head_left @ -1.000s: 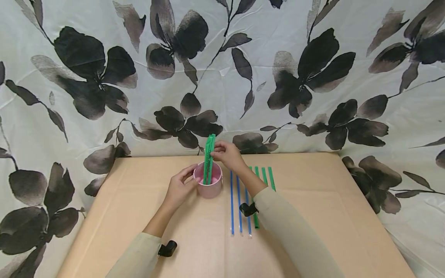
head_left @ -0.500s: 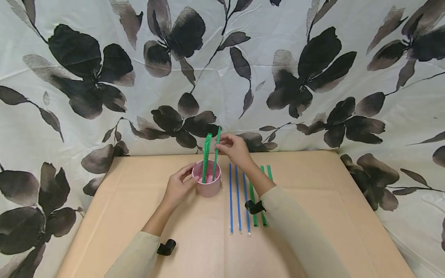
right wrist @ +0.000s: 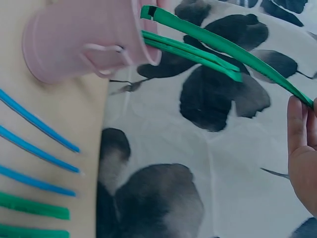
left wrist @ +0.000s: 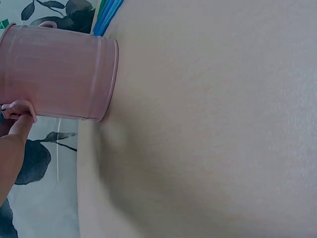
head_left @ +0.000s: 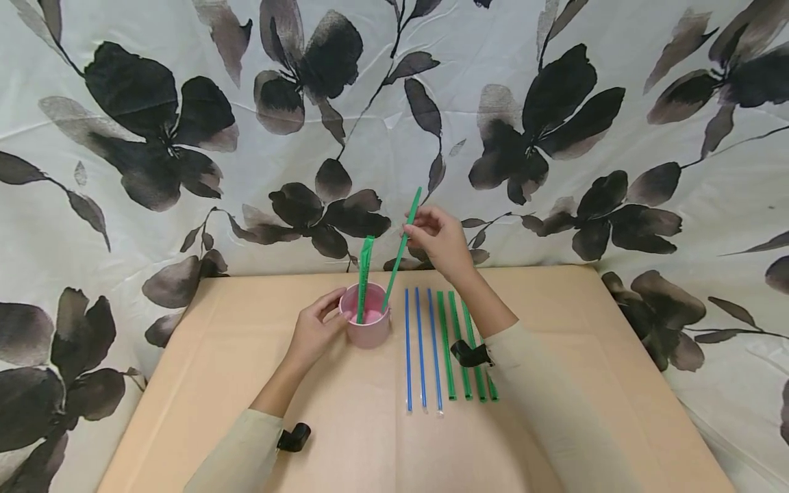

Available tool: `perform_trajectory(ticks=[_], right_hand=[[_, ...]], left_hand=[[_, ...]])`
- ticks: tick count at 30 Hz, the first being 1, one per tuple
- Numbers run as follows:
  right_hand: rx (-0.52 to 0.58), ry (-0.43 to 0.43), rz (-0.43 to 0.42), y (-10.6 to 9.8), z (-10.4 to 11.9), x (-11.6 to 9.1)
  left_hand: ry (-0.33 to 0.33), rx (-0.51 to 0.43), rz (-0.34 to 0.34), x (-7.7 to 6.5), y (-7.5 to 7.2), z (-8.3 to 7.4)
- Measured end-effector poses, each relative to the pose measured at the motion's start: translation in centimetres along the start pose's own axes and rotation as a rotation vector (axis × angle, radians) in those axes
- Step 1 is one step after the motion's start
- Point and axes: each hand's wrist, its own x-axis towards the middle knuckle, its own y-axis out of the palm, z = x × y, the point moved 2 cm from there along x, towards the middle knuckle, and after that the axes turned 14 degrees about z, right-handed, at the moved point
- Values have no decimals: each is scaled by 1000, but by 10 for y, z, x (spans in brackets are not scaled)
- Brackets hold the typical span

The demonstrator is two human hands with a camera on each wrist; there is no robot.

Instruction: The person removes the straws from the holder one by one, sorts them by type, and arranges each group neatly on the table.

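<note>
A small pink bucket (head_left: 368, 334) stands near the back of the table, and my left hand (head_left: 317, 329) holds it by its left side, a finger at the handle mount (left wrist: 19, 108). My right hand (head_left: 440, 239), up and to the right, pinches a green wrapped straw (head_left: 403, 239) near its upper part. This straw slants, its lower end by the bucket's mouth in the right wrist view. Other green straws (right wrist: 198, 57) lean together inside the bucket; how many is unclear.
On the table (head_left: 345, 424), right of the bucket, three blue straws (head_left: 422, 356) lie in a row beside several green straws (head_left: 459, 356), partly under the right forearm. A floral cloth (head_left: 431, 41) hangs behind the table's back edge.
My right hand has separated one green straw from those in the bucket and drawn it up and to the right. The left hand stays on the bucket.
</note>
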Motion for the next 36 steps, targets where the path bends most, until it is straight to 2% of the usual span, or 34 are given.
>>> perform_trajectory(ticks=[7,13,22,30,36], right_hand=[[-2,-65,-24,-23,16,-8],[-8,-39,-48,-48,14,-22],[-21,78,-84,-77,-15,-56],[-169,265,-48,-100,-53,-86],[-223,348,-35,-114,-73,-104]], left_hand=[[2,16,-4,0,-1,1],[21,16,-1,2,-2,0],[15,17,6,1,-2,0],[19,18,2,1,-2,0],[2,17,5,0,-1,0]])
